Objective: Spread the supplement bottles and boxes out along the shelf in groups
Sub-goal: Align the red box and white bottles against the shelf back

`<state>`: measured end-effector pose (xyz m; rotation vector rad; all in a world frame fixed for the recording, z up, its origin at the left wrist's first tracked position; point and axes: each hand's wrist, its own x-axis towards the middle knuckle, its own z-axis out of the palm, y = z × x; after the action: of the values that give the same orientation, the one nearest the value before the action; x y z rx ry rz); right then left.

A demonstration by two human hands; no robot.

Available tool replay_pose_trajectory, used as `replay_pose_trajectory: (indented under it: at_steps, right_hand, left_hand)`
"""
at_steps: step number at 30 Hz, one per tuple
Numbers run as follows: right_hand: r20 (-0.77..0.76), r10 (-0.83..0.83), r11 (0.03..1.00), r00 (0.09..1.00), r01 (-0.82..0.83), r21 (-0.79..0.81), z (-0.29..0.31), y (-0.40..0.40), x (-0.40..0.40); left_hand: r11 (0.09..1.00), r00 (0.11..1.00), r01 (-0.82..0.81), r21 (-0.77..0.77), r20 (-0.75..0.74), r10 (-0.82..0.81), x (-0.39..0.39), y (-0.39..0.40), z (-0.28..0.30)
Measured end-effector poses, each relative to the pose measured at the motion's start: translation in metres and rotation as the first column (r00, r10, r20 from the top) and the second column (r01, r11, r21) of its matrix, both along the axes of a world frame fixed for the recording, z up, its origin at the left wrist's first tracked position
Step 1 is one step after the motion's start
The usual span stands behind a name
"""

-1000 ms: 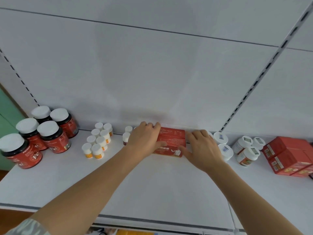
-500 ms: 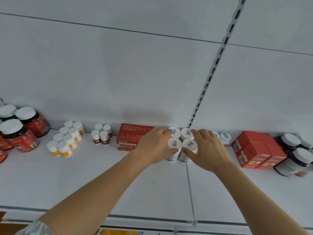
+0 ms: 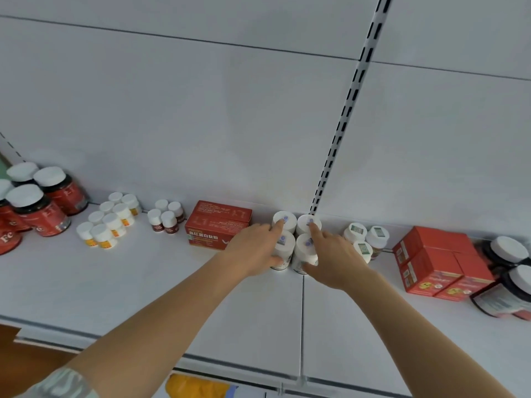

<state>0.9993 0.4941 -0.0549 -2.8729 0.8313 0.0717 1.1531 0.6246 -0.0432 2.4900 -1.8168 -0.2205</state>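
Both hands, left hand (image 3: pixel 254 248) and right hand (image 3: pixel 333 261), seemingly grip four white bottles (image 3: pixel 296 239).

Four white round-capped plastic bottles (image 3: pixel 296 239) stand upright in a tight square between the hands. Stacked red cardboard boxes (image 3: pixel 217 225) lie just left of the left hand (image 3: pixel 254 249); three small white bottles (image 3: pixel 365 239) stand just beyond the right hand (image 3: pixel 330 261).
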Motion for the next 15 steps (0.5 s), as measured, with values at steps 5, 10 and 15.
replay_pose_trajectory:
  at_steps: [5, 10, 15]
  right_hand:
    - [-0.009, 0.0, 1.0, 1.0, 0.0, 0.004, -0.0016, -0.0016, 0.0022]
    - [0.01, -0.012, 1.0, 1.0, 0.012, 0.005, -0.0045, -0.0003, 0.0012]
    - [0.009, -0.018, 1.0, 1.0, 0.018, -0.002, -0.0041, 0.0033, -0.0002]
  left_hand:
    - [1.0, 0.999, 0.03, -0.009, -0.012, -0.03, 0.0034, -0.0028, -0.0029]
    - [0.999, 0.999, 0.031, -0.015, -0.012, -0.032, 0.0035, -0.0042, -0.0055]
    - [0.999, 0.999, 0.035, -0.037, -0.011, -0.035, 0.003, -0.0042, -0.0071]
